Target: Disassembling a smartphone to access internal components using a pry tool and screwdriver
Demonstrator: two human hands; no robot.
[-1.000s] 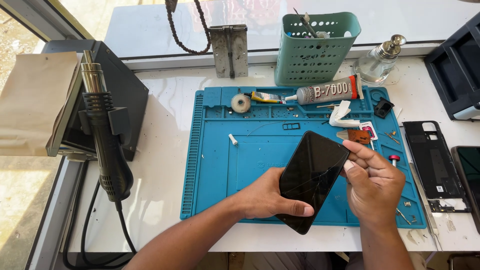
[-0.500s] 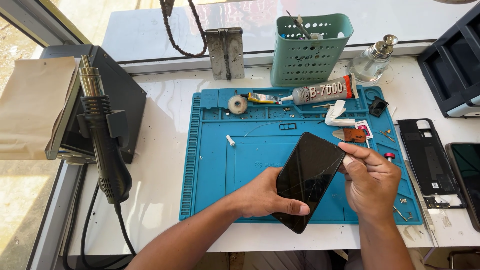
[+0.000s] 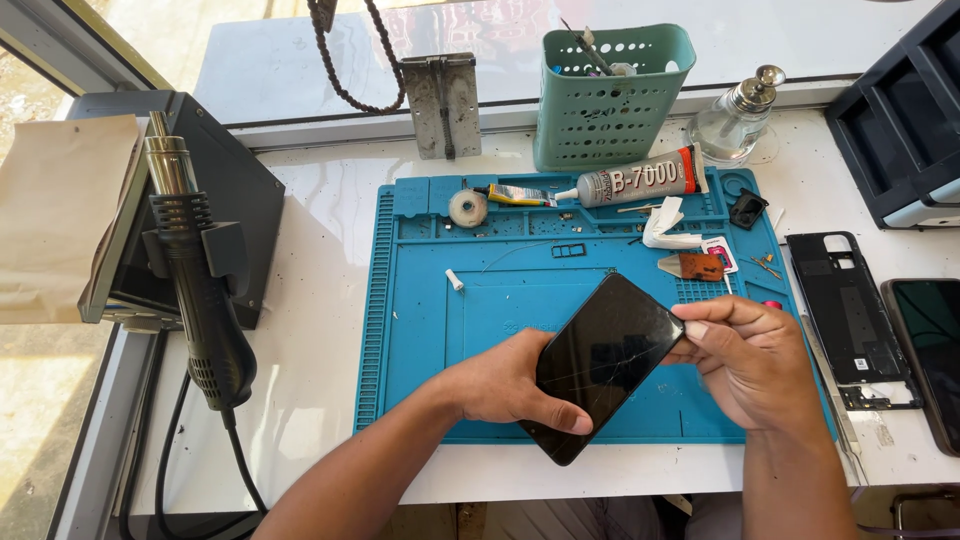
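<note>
A black phone (image 3: 605, 365) with a cracked glass screen is held tilted above the blue work mat (image 3: 430, 330). My left hand (image 3: 505, 385) grips its lower left edge, thumb lying across the bottom of the screen. My right hand (image 3: 750, 360) pinches the phone's upper right edge with fingertips and thumb.
A hot-air gun (image 3: 200, 290) rests in its holder on the station at left. On the mat's far edge lie a glue tube (image 3: 635, 182), a tape roll (image 3: 467, 208) and small parts. A teal basket (image 3: 610, 95), glass bottle (image 3: 735, 120), phone frame (image 3: 850, 310) and dark trays (image 3: 900, 120) stand around.
The phone has tipped flatter and shifted slightly right and down in both hands. My right fingers have slid along its upper right edge.
</note>
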